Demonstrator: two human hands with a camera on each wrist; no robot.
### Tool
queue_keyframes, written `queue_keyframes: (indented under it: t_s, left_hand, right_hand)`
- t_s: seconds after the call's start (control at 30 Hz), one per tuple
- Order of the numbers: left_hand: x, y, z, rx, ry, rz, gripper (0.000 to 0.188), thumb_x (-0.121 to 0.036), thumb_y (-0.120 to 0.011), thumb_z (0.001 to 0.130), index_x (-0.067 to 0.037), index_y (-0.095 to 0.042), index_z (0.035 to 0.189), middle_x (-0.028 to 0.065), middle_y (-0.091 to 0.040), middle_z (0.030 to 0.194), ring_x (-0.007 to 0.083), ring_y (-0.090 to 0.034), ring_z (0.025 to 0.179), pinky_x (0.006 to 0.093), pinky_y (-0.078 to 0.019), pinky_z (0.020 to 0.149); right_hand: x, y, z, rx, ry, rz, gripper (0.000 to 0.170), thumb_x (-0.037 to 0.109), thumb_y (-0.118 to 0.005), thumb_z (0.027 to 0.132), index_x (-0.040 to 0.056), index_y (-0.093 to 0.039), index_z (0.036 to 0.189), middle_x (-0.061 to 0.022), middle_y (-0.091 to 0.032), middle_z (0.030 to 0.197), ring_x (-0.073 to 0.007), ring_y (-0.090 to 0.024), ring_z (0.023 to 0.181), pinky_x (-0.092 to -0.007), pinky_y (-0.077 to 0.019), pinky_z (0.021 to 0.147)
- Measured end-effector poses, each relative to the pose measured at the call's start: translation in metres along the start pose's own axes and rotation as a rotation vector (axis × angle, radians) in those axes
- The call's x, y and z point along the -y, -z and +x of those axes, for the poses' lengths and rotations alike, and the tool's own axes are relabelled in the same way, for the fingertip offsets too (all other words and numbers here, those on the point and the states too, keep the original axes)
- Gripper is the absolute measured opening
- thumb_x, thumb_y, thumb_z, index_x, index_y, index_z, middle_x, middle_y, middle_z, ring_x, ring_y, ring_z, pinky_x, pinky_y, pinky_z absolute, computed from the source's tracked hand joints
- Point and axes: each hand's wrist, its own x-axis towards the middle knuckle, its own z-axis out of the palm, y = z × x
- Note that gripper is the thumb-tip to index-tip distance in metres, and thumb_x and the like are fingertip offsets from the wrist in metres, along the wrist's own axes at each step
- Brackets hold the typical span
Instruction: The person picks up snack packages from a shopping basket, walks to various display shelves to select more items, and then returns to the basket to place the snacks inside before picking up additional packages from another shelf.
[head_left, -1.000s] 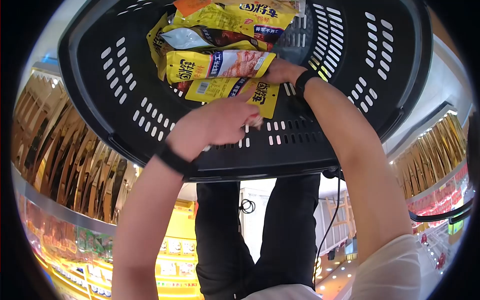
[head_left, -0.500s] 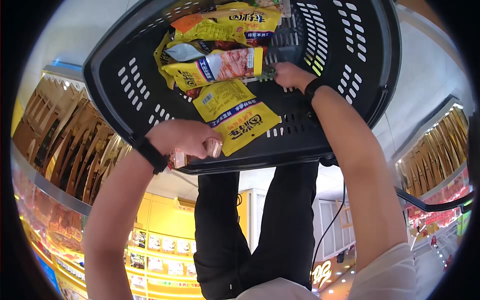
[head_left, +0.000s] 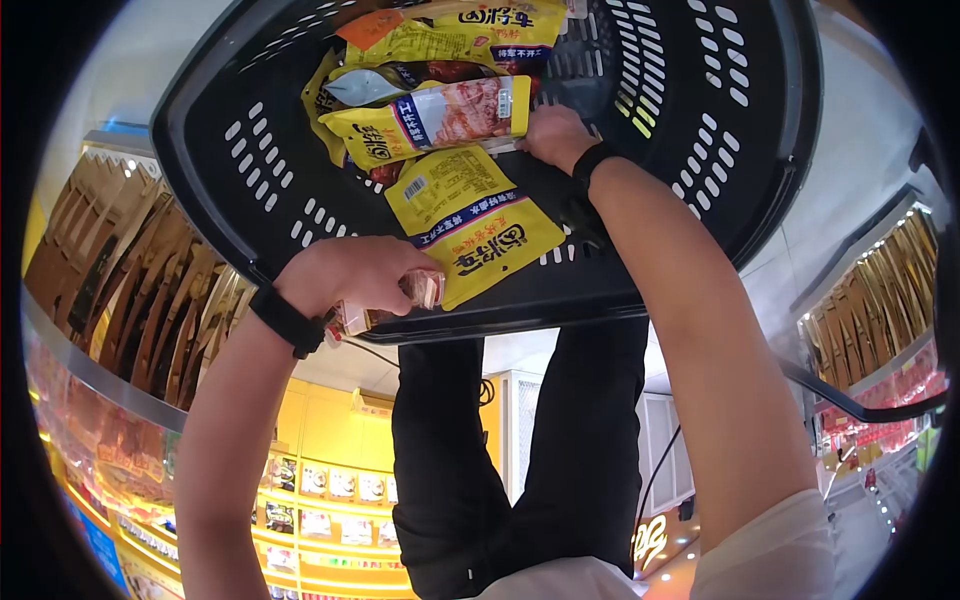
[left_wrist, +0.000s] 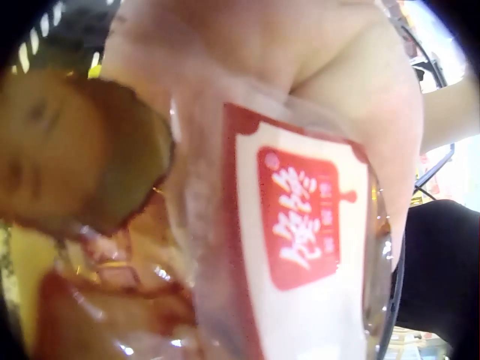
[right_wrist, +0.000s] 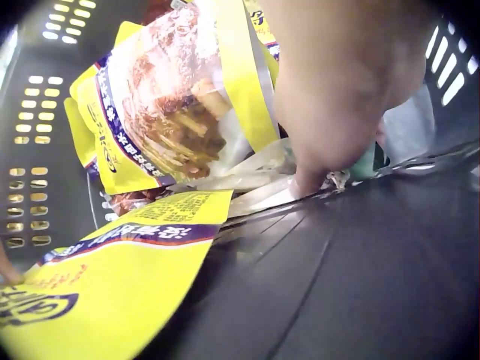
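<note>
At the front left rim of the black basket (head_left: pixel 545 320), my left hand (head_left: pixel 345 275) grips a clear plastic packet (left_wrist: pixel 315 195) of reddish-brown food with a red and white label. Right beside it, a flat yellow pouch (head_left: pixel 478 222) lies aslant on the basket floor. My right hand (head_left: pixel 556 135) reaches down inside the basket, by the end of another yellow pouch (head_left: pixel 440 115) with a meat picture. In the right wrist view, its fingers pinch a whitish clear wrapper (right_wrist: pixel 262 193) on the floor; most fingertips are hidden behind the hand.
More yellow pouches (head_left: pixel 500 28) and an orange piece (head_left: pixel 368 30) lie at the back of the basket. Slotted walls rise around them. Lit yellow shelves (head_left: pixel 340 490) with packages stand below left, and a black bar (head_left: pixel 870 408) juts in from the right.
My left hand has moved left and toward me to the rim with its packet. The flat yellow pouch has turned and slid nearer the front. My right hand stays low among the packages.
</note>
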Motion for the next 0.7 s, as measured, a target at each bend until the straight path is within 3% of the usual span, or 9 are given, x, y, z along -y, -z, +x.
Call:
queue_keyframes:
  t_s: [0.13,0.2,0.3,0.33,0.4,0.53,0.6,0.67,0.7]
  left_hand:
    - [0.001,-0.009,-0.011,-0.041,-0.051,-0.086,0.056,-0.011,-0.061,0.064,-0.007,-0.055,0.119,0.0135,-0.064,0.096,0.0251,-0.063,0.083,0.0315,-0.0494,0.074]
    - [-0.001,-0.017,-0.021,-0.047,-0.037,-0.099,0.056,-0.012,-0.061,0.064,-0.006,-0.055,0.119,0.0130,-0.064,0.095,0.0248,-0.063,0.083,0.0312,-0.0494,0.075]
    - [-0.007,-0.029,-0.035,-0.098,-0.045,-0.100,0.055,-0.011,-0.061,0.065,-0.006,-0.055,0.119,0.0127,-0.064,0.094,0.0246,-0.062,0.083,0.0309,-0.0493,0.075]
    - [-0.007,-0.035,-0.039,-0.131,-0.047,-0.109,0.055,-0.011,-0.060,0.065,-0.005,-0.055,0.119,0.0129,-0.064,0.092,0.0247,-0.062,0.083,0.0310,-0.0492,0.075]
    - [-0.004,-0.044,-0.045,-0.186,-0.117,-0.090,0.050,-0.010,-0.059,0.066,-0.004,-0.057,0.115,0.0128,-0.064,0.092,0.0233,-0.062,0.083,0.0309,-0.0492,0.076]
    - [-0.028,-0.047,-0.076,-0.304,-0.137,-0.105,0.038,-0.006,-0.056,0.068,-0.003,-0.058,0.106,0.0100,-0.064,0.095,0.0190,-0.061,0.084,0.0296,-0.0487,0.078]
    - [-0.025,-0.065,-0.091,-0.588,-0.390,-0.442,0.041,0.000,-0.055,0.069,-0.003,-0.056,0.110,0.0068,-0.064,0.095,0.0156,-0.061,0.086,0.0284,-0.0474,0.080]
    - [-0.059,-0.074,-0.134,-0.714,-0.349,-0.451,0.042,0.003,-0.055,0.074,-0.003,-0.054,0.115,0.0044,-0.062,0.100,0.0128,-0.058,0.093,0.0271,-0.0459,0.082]
    - [-0.070,-0.084,-0.149,-0.799,-0.447,-0.682,0.042,0.002,-0.057,0.076,-0.004,-0.052,0.117,0.0049,-0.061,0.103,0.0131,-0.057,0.096,0.0271,-0.0458,0.083]
  right_hand:
    - [0.005,0.036,-0.037,0.043,-0.045,0.063,0.042,0.042,-0.069,0.074,0.0056,-0.066,0.095,-0.0151,-0.065,0.094,-0.0315,-0.062,0.092,-0.0407,-0.0481,0.080]
    - [0.011,0.062,-0.062,0.190,-0.159,0.213,0.048,0.044,-0.067,0.076,0.0014,-0.065,0.097,-0.0191,-0.064,0.095,-0.0342,-0.061,0.094,-0.0408,-0.0471,0.083]
    - [0.015,0.082,-0.108,0.151,-0.255,0.459,0.053,0.043,-0.065,0.079,-0.0048,-0.062,0.100,-0.0253,-0.062,0.101,-0.0384,-0.059,0.096,-0.0407,-0.0459,0.083]
    - [0.006,0.067,-0.120,0.152,-0.230,0.779,0.049,0.039,-0.065,0.080,-0.0064,-0.062,0.099,-0.0221,-0.065,0.096,-0.0314,-0.063,0.089,-0.0366,-0.0468,0.078]
    - [0.022,0.102,-0.162,0.171,-0.276,1.019,0.039,0.031,-0.062,0.086,-0.0070,-0.063,0.096,-0.0061,-0.065,0.083,-0.0122,-0.059,0.081,-0.0260,-0.0452,0.072]
    - [0.049,0.149,-0.233,-0.062,-0.387,1.525,0.036,0.026,-0.058,0.090,-0.0029,-0.057,0.112,-0.0054,-0.064,0.097,-0.0112,-0.060,0.084,-0.0271,-0.0476,0.074]
    - [0.070,0.179,-0.277,-0.104,-0.409,1.660,0.038,0.025,-0.057,0.091,-0.0037,-0.054,0.115,-0.0074,-0.063,0.100,-0.0121,-0.061,0.088,-0.0282,-0.0491,0.078]
    - [0.095,0.199,-0.323,-0.263,-0.389,1.713,0.038,0.024,-0.059,0.090,-0.0040,-0.054,0.115,-0.0081,-0.063,0.100,-0.0129,-0.061,0.088,-0.0294,-0.0498,0.079]
    - [0.104,0.205,-0.346,-0.345,-0.388,1.639,0.037,0.022,-0.060,0.089,-0.0041,-0.055,0.114,-0.0071,-0.063,0.101,-0.0131,-0.061,0.087,-0.0298,-0.0501,0.077]
